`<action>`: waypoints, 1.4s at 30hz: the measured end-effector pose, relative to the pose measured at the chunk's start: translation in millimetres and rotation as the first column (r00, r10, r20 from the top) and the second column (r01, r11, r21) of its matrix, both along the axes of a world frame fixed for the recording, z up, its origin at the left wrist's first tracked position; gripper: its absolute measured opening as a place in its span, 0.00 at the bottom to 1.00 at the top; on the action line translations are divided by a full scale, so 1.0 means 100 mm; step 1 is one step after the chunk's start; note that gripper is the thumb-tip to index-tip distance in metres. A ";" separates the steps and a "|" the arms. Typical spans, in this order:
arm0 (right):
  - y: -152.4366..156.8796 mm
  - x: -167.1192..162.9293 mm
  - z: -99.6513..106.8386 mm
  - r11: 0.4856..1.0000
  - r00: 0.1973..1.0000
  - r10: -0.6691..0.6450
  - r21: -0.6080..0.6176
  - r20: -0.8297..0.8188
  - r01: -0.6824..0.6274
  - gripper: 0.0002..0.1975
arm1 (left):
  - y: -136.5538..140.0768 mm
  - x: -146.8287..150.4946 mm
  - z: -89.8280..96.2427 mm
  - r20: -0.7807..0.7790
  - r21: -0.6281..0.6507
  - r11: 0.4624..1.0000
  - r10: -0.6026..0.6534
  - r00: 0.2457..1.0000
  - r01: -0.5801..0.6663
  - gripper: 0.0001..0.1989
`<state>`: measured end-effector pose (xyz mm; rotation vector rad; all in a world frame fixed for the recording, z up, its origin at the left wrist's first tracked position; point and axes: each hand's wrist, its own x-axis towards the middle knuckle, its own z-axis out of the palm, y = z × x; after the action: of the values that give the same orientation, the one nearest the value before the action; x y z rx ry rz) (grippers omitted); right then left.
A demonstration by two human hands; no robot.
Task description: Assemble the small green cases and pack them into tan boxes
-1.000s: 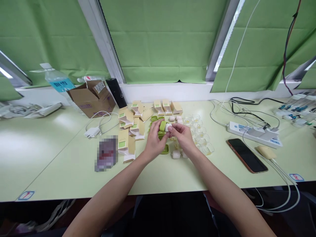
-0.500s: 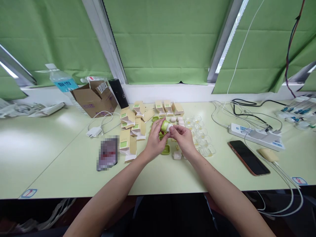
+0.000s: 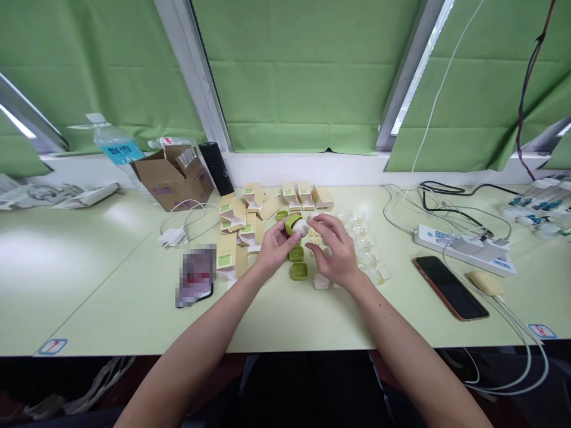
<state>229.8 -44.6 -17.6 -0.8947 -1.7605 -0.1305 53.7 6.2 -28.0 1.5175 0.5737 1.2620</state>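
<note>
Right-hand fingers have parted from the white block (image 3: 301, 228); half a second earlier they were pinched against it. Right hand (image 3: 336, 249): grip released, thumb and fingertips spread with a gap between them, nothing visibly held, fingertips near the block's right side. Left hand (image 3: 273, 246): grip closed around the green shell (image 3: 291, 224), thumb by its lower edge. Shell and block are together, raised over the middle of the surface (image 3: 134, 285), the shell tilted with its mouth to the right and the block at that mouth. How deeply the block is seated cannot be told. Consequence, in this reviewer's judgement: the left hand alone now supports both parts, and the right is free to press or adjust.

Further differences: the green trays (image 3: 299, 271) below the hands show more fully, as do the small yellow pieces (image 3: 314, 233) in the gap between the hands. Pale blocks beyond the right hand, visible earlier, are now largely hidden behind it. The loose pale block (image 3: 320, 282) beside the right wrist and the clear shells (image 3: 379, 272) to its right show no evident rearrangement. Opened cartons (image 3: 232, 248) remain left of the left hand.
</note>
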 end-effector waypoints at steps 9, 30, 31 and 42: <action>0.06 0.02 -0.09 0.994 0.988 -0.037 0.109 0.147 0.021 0.21 | -0.06 0.04 0.02 0.025 -0.054 0.987 -0.151 0.988 0.152 0.28; 0.06 -0.03 -0.22 0.963 0.938 -0.239 0.185 0.250 0.195 0.24 | -0.10 0.13 -0.05 -0.126 0.164 0.979 0.139 0.982 -0.118 0.25; 0.06 -0.04 -0.22 0.966 0.943 -0.228 0.174 0.243 0.189 0.24 | -0.10 0.14 -0.06 -0.121 0.166 0.977 0.152 0.981 -0.131 0.25; 0.05 -0.06 -0.15 0.971 0.975 -0.160 0.202 0.154 0.127 0.21 | -0.11 0.10 -0.04 -0.083 0.082 0.997 0.024 0.996 -0.017 0.28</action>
<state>224.2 -39.7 -32.4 -0.8908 -1.8026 -0.4757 63.6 -4.3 -31.9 1.6417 0.5998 1.2551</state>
